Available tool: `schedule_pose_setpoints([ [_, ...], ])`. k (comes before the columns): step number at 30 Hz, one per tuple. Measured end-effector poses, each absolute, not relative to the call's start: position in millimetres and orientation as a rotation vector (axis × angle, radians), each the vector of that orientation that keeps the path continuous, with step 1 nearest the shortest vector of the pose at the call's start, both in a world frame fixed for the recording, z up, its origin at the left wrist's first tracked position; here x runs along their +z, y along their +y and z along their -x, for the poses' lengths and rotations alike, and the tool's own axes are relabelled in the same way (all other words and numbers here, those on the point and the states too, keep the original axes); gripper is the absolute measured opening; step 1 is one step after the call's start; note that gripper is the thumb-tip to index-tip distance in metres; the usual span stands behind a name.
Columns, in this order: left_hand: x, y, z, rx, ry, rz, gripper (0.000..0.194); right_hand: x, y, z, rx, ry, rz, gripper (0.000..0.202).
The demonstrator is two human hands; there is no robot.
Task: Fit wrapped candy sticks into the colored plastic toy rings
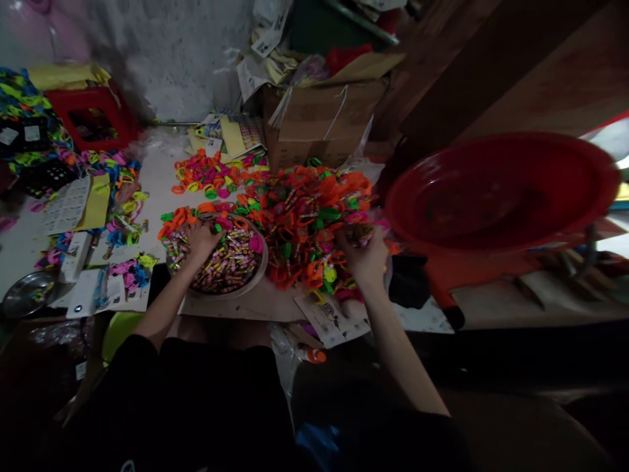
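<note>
My left hand (202, 241) reaches into a round clear bowl (264, 259) filled with small patterned, tube-like pieces (226, 265). Its thumb and fingers are apart, close to a green and a pink plastic piece at the bowl's far side. My right hand (369, 259) is at the right edge of a big heap of orange, green and pink plastic bands (299, 216). Its fingers curl around a cluster of small patterned pieces (358, 234), blurred and partly hidden by the hand. More loose orange bands (184, 215) lie along the bowl's rim.
A large red basin (511, 236) stands at the right, beside a dark cloth-like object (409, 280). Behind the heap is a cardboard box (319, 118). At the left are a red stool (93, 121), printed sheets (69, 206), coloured bands and a metal bowl (24, 295).
</note>
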State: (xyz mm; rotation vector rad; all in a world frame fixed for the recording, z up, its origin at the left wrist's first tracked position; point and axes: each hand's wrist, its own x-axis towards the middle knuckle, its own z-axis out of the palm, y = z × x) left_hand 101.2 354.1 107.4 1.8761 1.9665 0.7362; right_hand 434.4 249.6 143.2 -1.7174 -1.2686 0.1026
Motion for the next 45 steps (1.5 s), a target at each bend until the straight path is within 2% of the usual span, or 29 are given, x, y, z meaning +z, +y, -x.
schedule_pose_setpoints([
  [3,106.3,350.4,-105.4,0.913,1.872,-1.714,0.026,127.3,246.9,-424.3,0.317,-1.419,1.616,0.037],
  [8,118.9,332.1,-111.8,0.968,1.691,-1.555,0.035,107.5,235.0,-385.4,0.676,-1.528,1.502,0.044],
  [14,147.5,281.9,-129.4,1.049,0.987,-0.811,0.039,125.0,222.9,-330.7,1.052,-1.461,1.277,0.038],
  [20,154.0,246.2,-135.5,0.969,0.912,-0.695,0.032,144.9,210.4,-302.8,0.667,-1.57,1.177,0.036],
  [25,144.0,237.7,-125.7,0.893,0.985,-0.957,0.035,146.0,207.9,-299.4,0.622,-1.738,1.197,0.032],
  [30,148.4,230.9,-108.0,1.094,1.286,-1.877,0.039,154.5,206.7,-304.8,0.741,-1.801,1.239,0.031],
  [34,160.5,223.1,-94.9,0.9,1.01,-2.52,0.021,159.0,204.6,-304.2,0.939,-1.827,1.098,0.026],
  [36,165.2,219.3,-89.7,0.875,0.979,-2.57,0.015,159.6,202.9,-301.1,1.004,-1.733,1.092,0.031],
  [40,172.6,210.8,-84.1,0.902,1.152,-2.528,0.017,164.3,198.9,-293.0,1.207,-1.437,1.171,0.041],
  [45,180.6,202.5,-84.1,0.842,1.236,-2.581,0.018,175.2,189.7,-285.4,1.24,-1.43,1.162,0.03],
])
